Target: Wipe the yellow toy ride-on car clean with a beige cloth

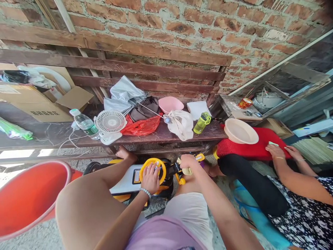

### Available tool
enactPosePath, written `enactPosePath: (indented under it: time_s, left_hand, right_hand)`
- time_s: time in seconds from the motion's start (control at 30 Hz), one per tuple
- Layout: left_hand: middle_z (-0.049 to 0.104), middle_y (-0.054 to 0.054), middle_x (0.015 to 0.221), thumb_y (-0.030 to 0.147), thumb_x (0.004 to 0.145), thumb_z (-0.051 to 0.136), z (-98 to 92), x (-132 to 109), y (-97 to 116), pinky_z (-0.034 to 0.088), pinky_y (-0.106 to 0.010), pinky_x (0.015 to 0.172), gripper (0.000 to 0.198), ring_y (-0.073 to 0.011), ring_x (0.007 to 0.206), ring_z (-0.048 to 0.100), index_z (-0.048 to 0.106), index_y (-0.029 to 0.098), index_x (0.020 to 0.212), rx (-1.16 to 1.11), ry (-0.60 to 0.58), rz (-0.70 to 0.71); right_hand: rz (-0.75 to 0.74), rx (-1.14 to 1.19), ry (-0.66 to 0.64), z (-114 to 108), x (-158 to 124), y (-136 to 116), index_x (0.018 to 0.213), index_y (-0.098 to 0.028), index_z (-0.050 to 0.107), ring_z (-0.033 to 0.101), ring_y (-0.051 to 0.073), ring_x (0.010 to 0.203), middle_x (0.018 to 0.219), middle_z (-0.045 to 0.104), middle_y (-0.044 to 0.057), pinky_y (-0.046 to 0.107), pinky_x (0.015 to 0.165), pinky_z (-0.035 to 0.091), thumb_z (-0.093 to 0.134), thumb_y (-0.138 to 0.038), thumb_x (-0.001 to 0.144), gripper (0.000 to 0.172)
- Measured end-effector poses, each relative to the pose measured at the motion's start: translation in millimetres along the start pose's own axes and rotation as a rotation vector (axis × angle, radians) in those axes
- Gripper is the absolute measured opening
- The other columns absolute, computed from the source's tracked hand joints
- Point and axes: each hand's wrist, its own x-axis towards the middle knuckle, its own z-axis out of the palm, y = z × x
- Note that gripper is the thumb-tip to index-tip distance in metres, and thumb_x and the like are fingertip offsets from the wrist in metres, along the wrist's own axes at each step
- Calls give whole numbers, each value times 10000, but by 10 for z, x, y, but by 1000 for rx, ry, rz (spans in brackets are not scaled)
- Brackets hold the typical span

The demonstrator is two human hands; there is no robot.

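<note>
Resting — left hand [150, 178] on yellow steering wheel [141, 173]

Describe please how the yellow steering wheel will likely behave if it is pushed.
The yellow steering wheel looks like stiff moulded plastic, so probably light, not floppy. Its round rim may turn under the left hand.

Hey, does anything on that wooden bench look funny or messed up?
Yes. The silver umbrella on the wooden bench looks crumpled, with its metal ribs showing, as if it was folded badly or bent. The clear plastic water bottle looks odd too, because it is lying on its side instead of standing up.
</note>
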Motion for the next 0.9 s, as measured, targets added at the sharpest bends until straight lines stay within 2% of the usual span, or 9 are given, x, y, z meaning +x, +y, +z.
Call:
enactPosePath:
  time_s: [0.17,0.37,0.47,0.53,0.7,0.9]
  left_hand:
    - [546,-123,1588,198,889,544,-14,1,3,314,-565,1246,516,-357,1505,442,670,198,1389,5,-9,5]
    - [529,-124,1601,200,893,533,-34,0,1,311,-580,1246,514,-362,1504,440,676,197,1386,15,-13,19]
    - [531,-134,1598,208,898,528,-46,2,8,318,-585,1242,517,-366,1495,453,675,191,1394,19,-15,15]
    - [529,-136,1599,209,898,528,-52,6,15,319,-589,1241,521,-368,1497,451,673,191,1398,11,-20,11]
    - [533,-137,1596,186,905,508,-46,16,18,324,-595,1240,525,-367,1506,439,668,184,1405,7,-38,-2]
    - [538,-140,1592,183,888,530,-18,11,5,331,-594,1239,552,-366,1506,437,658,193,1425,23,-14,8]
  right_hand:
    - [-30,80,-4,22,-53,222,1052,-201,803,767,285,1016,1133,799,137,292,785,540,757,-300,726,344]
    - [49,268,-44,-11,124,643,1035,-186,793,758,212,889,1083,808,89,234,680,500,768,-238,743,298]
    - [157,263,11,11,134,874,1093,-202,780,760,232,941,1124,802,95,253,703,504,742,-223,769,326]
    - [198,228,86,65,98,935,1157,-220,761,753,255,1030,1197,784,104,274,756,514,713,-245,806,356]
    - [154,72,198,220,-19,721,1189,-182,747,713,286,1171,1305,732,153,303,892,511,683,-257,856,348]
    - [68,87,191,270,-137,297,1127,-180,770,722,304,1124,1218,755,157,322,878,511,698,-242,836,306]
